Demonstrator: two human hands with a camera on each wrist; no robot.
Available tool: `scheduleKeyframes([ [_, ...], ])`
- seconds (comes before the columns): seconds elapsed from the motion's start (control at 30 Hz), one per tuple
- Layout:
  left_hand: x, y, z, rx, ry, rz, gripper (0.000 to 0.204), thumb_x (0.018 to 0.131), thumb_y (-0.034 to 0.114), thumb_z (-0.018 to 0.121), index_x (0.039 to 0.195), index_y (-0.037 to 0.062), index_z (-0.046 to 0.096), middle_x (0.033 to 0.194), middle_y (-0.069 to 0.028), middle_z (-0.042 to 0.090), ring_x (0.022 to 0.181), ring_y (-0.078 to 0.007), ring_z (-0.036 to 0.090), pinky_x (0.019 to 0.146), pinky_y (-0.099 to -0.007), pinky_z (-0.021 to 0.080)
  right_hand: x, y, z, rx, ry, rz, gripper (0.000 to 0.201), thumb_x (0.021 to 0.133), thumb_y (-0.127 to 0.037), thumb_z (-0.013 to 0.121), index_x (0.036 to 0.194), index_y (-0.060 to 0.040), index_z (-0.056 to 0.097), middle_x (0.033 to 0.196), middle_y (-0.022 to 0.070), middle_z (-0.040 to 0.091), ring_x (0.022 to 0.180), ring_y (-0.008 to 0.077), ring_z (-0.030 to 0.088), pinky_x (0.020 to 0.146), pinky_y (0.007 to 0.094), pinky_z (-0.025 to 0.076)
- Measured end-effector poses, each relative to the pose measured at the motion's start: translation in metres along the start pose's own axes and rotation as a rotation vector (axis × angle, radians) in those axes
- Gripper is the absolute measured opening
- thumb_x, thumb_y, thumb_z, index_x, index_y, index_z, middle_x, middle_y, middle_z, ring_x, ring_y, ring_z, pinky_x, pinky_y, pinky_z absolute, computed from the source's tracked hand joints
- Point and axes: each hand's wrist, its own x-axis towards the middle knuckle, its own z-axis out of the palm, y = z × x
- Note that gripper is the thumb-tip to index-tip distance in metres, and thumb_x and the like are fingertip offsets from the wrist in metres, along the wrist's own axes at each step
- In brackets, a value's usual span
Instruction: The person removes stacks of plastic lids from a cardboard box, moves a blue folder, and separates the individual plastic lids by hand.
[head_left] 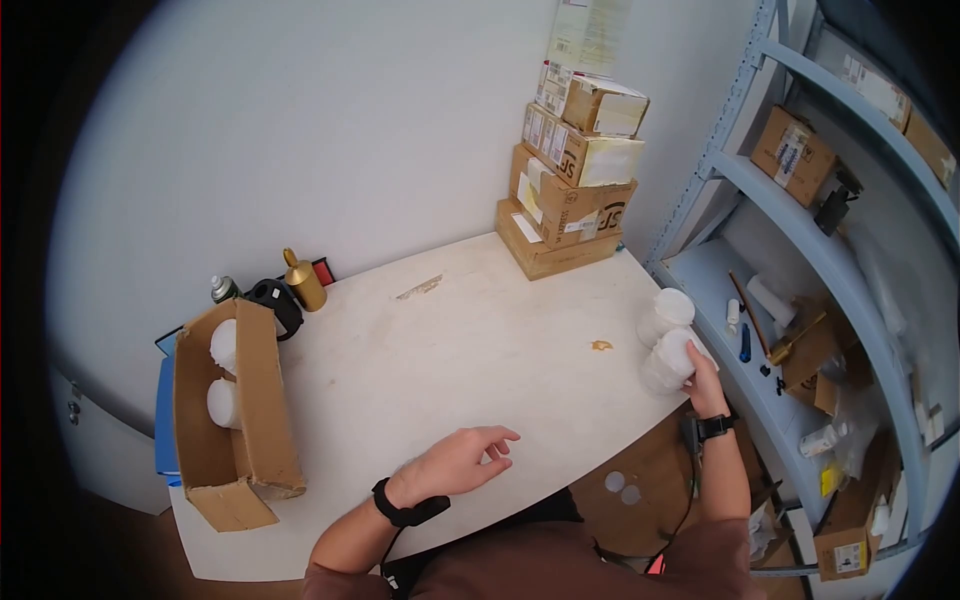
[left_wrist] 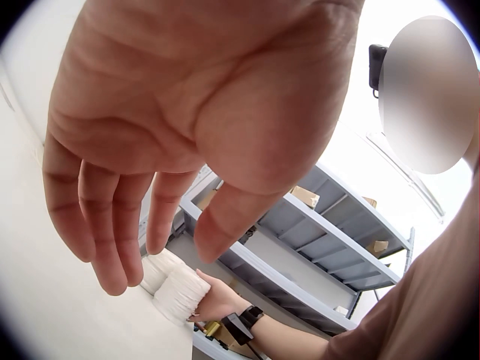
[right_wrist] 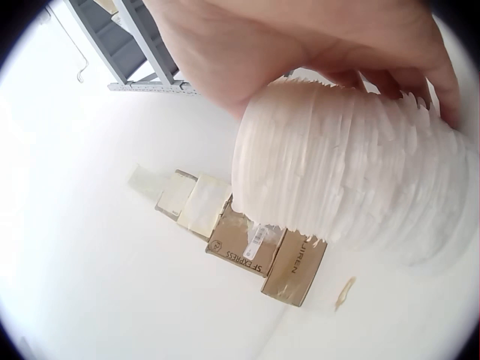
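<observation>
My right hand grips a stack of thin, translucent white plastic lids at the right end of the table. In the right wrist view, the fingers curl round the far side of that stack, whose layered edges look ragged. Just behind it is a second white stack. Over the front middle of the table, my left hand holds nothing, its fingers relaxed; the left wrist view shows the bare palm. At the left end stands an open cardboard box with two white stacks inside.
Taped cardboard boxes are piled at the back right. A gold bottle, a black object and a spray can stand behind the open box. Blue-grey shelving flanks the right. Two clear round discs lie on the floor.
</observation>
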Motion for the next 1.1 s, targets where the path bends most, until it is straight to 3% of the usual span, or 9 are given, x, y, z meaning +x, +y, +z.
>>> scheduleKeyframes([
  [0.3,-0.022,-0.02,-0.017,0.01,0.131,-0.035,0.052,0.101,0.019,0.074,0.149,0.0041,0.059,0.136,-0.017,0.069,0.12,-0.0285,0.07,0.101,-0.0406,0.059,-0.049,0.0,0.138,0.036,-0.392,0.044,0.049,0.113,-0.045,0.058,0.144,-0.0071,0.062,0.14,0.0069,0.068,0.132,0.0217,0.062,0.109,0.0465,0.049],
  [0.37,-0.017,-0.031,-0.015,0.073,0.198,0.059,0.074,0.099,0.021,0.077,0.163,0.0062,0.044,0.159,-0.0263,0.05,0.139,-0.0393,0.058,0.114,-0.0454,0.052,-0.055,0.0,0.183,0.032,-0.481,0.024,0.05,0.112,-0.046,0.06,0.143,-0.007,0.063,0.136,0.0056,0.069,0.129,0.0191,0.062,0.106,0.0434,0.05],
  [0.57,0.014,-0.035,-0.023,0.251,0.526,0.059,0.107,0.087,0.034,0.09,0.172,0.0086,0.029,0.171,-0.0386,0.026,0.155,-0.0546,0.036,0.124,-0.0488,0.042,-0.068,-0.003,0.286,-0.005,-0.811,0.0,0.043,0.113,-0.036,0.062,0.144,-0.0054,0.063,0.128,0.0032,0.07,0.118,0.0129,0.065,0.102,0.0318,0.05],
  [0.67,0.021,-0.043,-0.028,0.325,0.568,0.066,0.11,0.082,0.038,0.093,0.169,0.0076,0.033,0.163,-0.0352,0.039,0.148,-0.0519,0.047,0.118,-0.0485,0.048,-0.065,0.008,0.305,-0.09,-0.954,-0.114,0.046,0.112,-0.033,0.064,0.146,-0.0025,0.061,0.127,0.0046,0.071,0.119,0.0134,0.064,0.103,0.0301,0.05],
  [0.77,0.017,-0.033,-0.038,0.191,0.355,-0.033,0.105,0.08,0.04,0.093,0.164,0.0064,0.04,0.146,-0.0298,0.054,0.134,-0.0483,0.058,0.108,-0.0479,0.055,-0.08,0.001,0.304,-0.243,-0.887,-0.333,0.051,0.112,-0.032,0.063,0.15,0.0018,0.057,0.133,0.0102,0.069,0.119,0.0157,0.064,0.104,0.0308,0.05],
  [0.9,0.023,-0.042,-0.026,0.294,0.426,0.008,0.096,0.081,0.04,0.092,0.158,0.0059,0.046,0.13,-0.0252,0.059,0.121,-0.0455,0.065,0.1,-0.0475,0.058,-0.088,0.01,0.279,-0.567,-0.649,-0.504,0.058,0.114,-0.036,0.06,0.157,0.0021,0.048,0.139,0.0138,0.065,0.12,0.0197,0.065,0.102,0.0357,0.054],
  [0.93,0.025,-0.044,-0.024,0.297,0.444,0.029,0.095,0.081,0.041,0.092,0.158,0.0063,0.047,0.13,-0.0256,0.059,0.12,-0.0457,0.065,0.1,-0.0475,0.058,-0.094,0.004,0.274,-0.565,-0.644,-0.499,0.058,0.114,-0.036,0.06,0.157,0.0021,0.048,0.139,0.0138,0.065,0.12,0.0197,0.065,0.102,0.0357,0.054],
  [1.0,0.028,-0.046,-0.021,0.296,0.456,0.053,0.094,0.082,0.042,0.091,0.157,0.0067,0.048,0.13,-0.0261,0.059,0.119,-0.046,0.065,0.099,-0.0474,0.058,-0.104,-0.008,0.265,-0.567,-0.664,-0.092,0.062,0.116,-0.041,0.054,0.161,0.0003,0.043,0.141,0.0134,0.064,0.121,0.0209,0.065,0.101,0.0387,0.056],
  [1.1,0.031,-0.045,-0.02,0.28,0.452,0.063,0.093,0.081,0.041,0.092,0.157,0.0067,0.05,0.131,-0.0262,0.059,0.117,-0.0465,0.066,0.098,-0.0477,0.059,-0.101,0.001,0.256,-0.353,-0.799,0.034,0.062,0.117,-0.046,0.049,0.161,-0.0009,0.043,0.142,0.0123,0.062,0.123,0.0192,0.063,0.104,0.0375,0.055],
])
